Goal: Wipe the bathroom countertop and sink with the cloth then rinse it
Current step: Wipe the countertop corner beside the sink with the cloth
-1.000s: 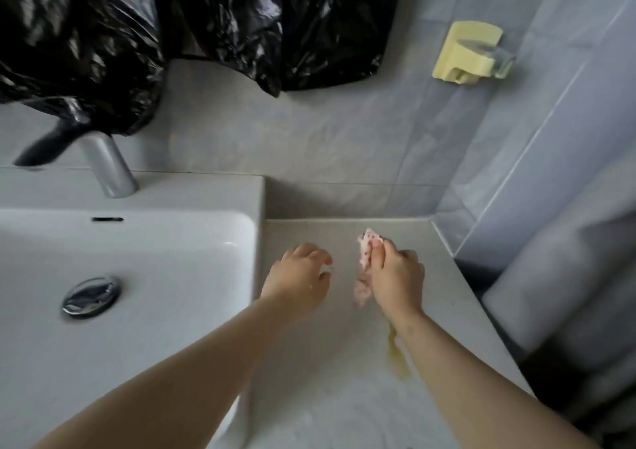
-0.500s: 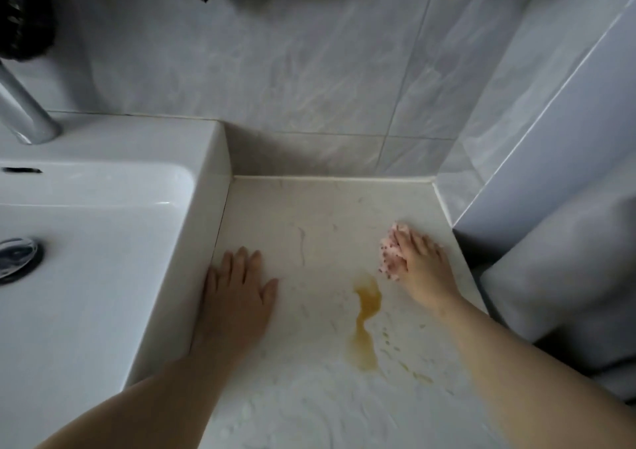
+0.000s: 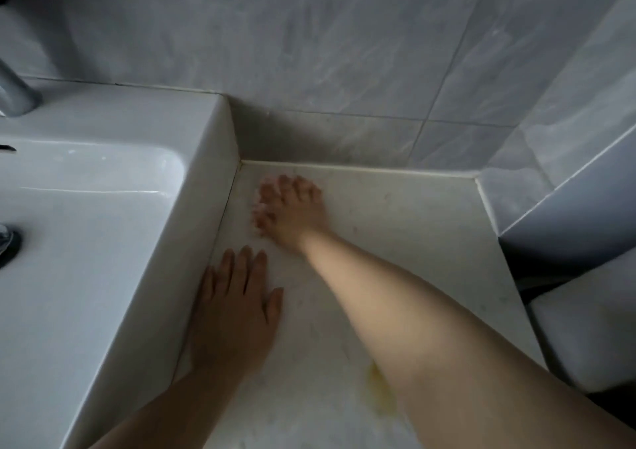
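White desk [image 3: 413, 242], faintly veined, ran from six o'clock up to the grey tiled wall [image 3: 309, 52] at twelve. Sink [image 3: 137, 114] sat at nine o'clock, its outer side butted against the desk's edge.

Left hand [image 3: 237, 307] lay palm-down on the desk at about seven o'clock from centre, just beside the sink's side wall. Its grip was flat, with the fingers straight and close together, the thumb out to the right, nothing held.

Right hand [image 3: 292, 207] reached to the far corner of the desk at eleven o'clock, near where sink and wall meet. Motion-blurred. Its grip was spread, fingers fanned flat over the cloth [image 3: 260, 207] and pressing it to the desk. Only a pinkish smear of cloth showed at the fingers' left edge; its pattern could not be made out.

Yellowish stain [image 3: 377, 390] sat on the desk at six o'clock, partly hidden under the right forearm and well apart from the cloth.

Tap [image 3: 13, 97] base stood at ten o'clock on the sink's back rim, with the drain [image 3: 5, 245] cut off by the frame edge at nine.
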Action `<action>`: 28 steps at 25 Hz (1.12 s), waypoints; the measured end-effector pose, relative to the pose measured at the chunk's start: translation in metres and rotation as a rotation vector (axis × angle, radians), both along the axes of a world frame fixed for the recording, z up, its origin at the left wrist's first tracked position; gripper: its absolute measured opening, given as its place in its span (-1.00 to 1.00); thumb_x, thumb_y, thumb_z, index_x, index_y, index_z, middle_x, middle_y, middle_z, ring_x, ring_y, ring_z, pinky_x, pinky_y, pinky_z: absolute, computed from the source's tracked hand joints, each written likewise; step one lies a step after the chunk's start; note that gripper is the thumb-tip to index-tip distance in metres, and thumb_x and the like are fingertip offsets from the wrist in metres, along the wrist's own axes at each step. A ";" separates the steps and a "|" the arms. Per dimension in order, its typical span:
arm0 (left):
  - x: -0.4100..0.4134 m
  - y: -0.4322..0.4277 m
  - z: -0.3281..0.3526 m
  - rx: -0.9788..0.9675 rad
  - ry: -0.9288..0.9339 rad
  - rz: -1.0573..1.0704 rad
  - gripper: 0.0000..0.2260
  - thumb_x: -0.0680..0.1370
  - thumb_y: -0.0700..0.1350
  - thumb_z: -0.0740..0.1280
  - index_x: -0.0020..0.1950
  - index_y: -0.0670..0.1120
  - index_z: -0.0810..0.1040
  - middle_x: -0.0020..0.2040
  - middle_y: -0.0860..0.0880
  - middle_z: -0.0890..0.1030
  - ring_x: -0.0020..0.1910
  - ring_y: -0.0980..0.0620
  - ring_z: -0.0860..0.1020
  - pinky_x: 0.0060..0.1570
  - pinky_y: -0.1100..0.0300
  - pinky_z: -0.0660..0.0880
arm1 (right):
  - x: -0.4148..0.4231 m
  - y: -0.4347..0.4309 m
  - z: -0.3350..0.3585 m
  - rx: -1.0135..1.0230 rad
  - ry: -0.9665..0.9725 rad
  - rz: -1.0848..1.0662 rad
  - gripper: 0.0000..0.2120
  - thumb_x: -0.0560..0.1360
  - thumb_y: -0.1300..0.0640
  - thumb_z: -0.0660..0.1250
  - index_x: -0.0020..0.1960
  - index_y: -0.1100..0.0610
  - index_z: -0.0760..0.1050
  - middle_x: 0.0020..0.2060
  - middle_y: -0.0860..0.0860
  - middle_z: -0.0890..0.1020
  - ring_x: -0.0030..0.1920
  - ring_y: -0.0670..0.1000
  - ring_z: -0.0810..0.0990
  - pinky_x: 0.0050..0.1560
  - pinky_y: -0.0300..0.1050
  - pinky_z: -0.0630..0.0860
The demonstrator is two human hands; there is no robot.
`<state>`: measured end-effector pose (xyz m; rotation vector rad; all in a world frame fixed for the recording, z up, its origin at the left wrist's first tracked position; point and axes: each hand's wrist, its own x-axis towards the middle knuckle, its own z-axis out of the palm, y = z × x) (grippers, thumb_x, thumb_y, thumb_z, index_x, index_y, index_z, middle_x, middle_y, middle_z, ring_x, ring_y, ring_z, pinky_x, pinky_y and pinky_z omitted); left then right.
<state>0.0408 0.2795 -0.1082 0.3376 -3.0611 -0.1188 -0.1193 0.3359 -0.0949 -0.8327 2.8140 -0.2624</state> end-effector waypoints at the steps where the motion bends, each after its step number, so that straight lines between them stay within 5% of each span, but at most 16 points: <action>1: 0.000 -0.001 0.001 0.000 0.009 0.003 -0.47 0.51 0.07 0.02 0.32 -0.22 0.46 0.30 -0.23 0.48 0.28 -0.25 0.44 0.26 -0.13 0.23 | -0.003 -0.015 0.000 -0.014 -0.010 0.042 -0.46 0.61 -0.15 -0.05 0.54 -0.03 -0.05 0.55 0.06 -0.04 0.52 0.16 -0.11 0.48 0.13 -0.20; 6: 0.002 0.000 0.001 -0.003 0.073 0.010 -0.48 0.50 0.07 0.04 0.30 -0.21 0.48 0.29 -0.22 0.50 0.27 -0.24 0.46 0.25 -0.13 0.26 | -0.034 0.011 -0.001 -0.034 0.013 0.006 -0.47 0.60 -0.16 -0.03 0.53 -0.09 0.00 0.54 -0.01 0.01 0.52 0.11 -0.05 0.49 0.04 -0.15; 13: 0.001 -0.001 0.001 -0.025 0.076 0.029 -0.48 0.50 0.08 0.05 0.30 -0.19 0.48 0.29 -0.21 0.49 0.29 -0.23 0.44 0.28 -0.10 0.19 | -0.045 0.135 -0.001 0.054 0.074 -0.591 -0.51 0.60 -0.10 -0.02 0.50 0.00 0.11 0.51 0.09 0.10 0.47 0.21 0.07 0.47 0.20 -0.10; 21: 0.002 -0.001 0.000 0.003 0.119 0.037 -0.48 0.46 0.08 0.09 0.28 -0.18 0.50 0.27 -0.20 0.51 0.28 -0.22 0.45 0.27 -0.11 0.27 | -0.025 -0.017 0.002 0.065 -0.019 -0.420 -0.45 0.63 -0.01 -0.09 0.53 0.23 -0.06 0.50 0.32 -0.11 0.47 0.35 -0.16 0.40 0.33 -0.28; 28: 0.002 -0.001 0.001 -0.008 0.101 0.031 -0.46 0.47 0.09 0.06 0.28 -0.20 0.50 0.28 -0.20 0.51 0.28 -0.21 0.45 0.25 -0.11 0.30 | -0.012 -0.034 0.002 -0.021 -0.034 0.091 -0.47 0.63 -0.11 -0.07 0.55 0.01 -0.04 0.55 0.03 -0.09 0.53 0.15 -0.15 0.46 0.15 -0.25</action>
